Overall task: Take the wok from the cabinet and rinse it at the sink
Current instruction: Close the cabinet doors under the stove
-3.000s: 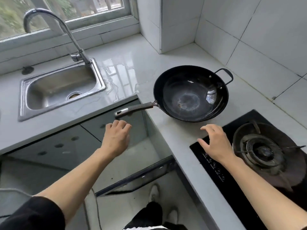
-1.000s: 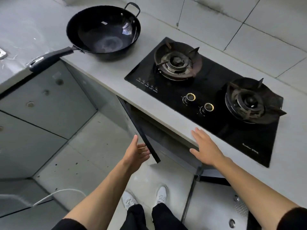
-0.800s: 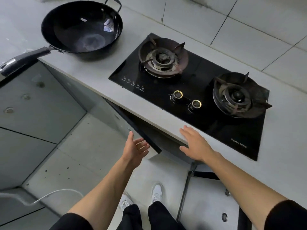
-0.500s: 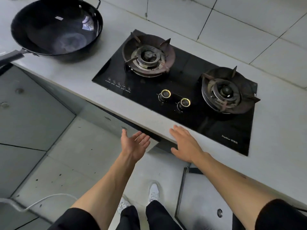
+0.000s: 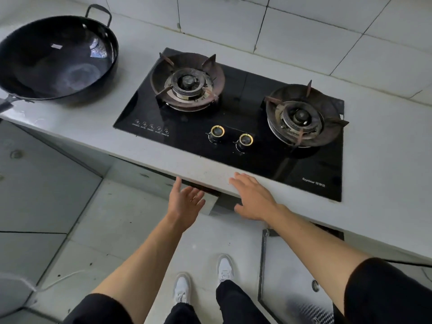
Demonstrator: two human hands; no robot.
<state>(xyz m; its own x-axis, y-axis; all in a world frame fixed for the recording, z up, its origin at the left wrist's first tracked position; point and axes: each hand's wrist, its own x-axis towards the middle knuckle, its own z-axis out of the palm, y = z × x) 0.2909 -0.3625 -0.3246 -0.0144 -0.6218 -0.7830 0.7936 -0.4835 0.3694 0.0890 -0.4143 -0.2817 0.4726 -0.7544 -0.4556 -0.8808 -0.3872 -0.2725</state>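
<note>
The black wok [image 5: 56, 59] sits on the counter [image 5: 93, 122] left of the stove [image 5: 233, 120], well apart from both hands. The left hand [image 5: 185, 202] reaches under the counter edge, fingers spread and empty. The right hand [image 5: 253, 197] lies flat, fingers straight, at the counter's front edge.

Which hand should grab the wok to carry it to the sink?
Left, probably. The wok sits at the counter's left end, long handle running off the left edge. The left hand is open, empty and nearer; the right hand is further right.
</note>
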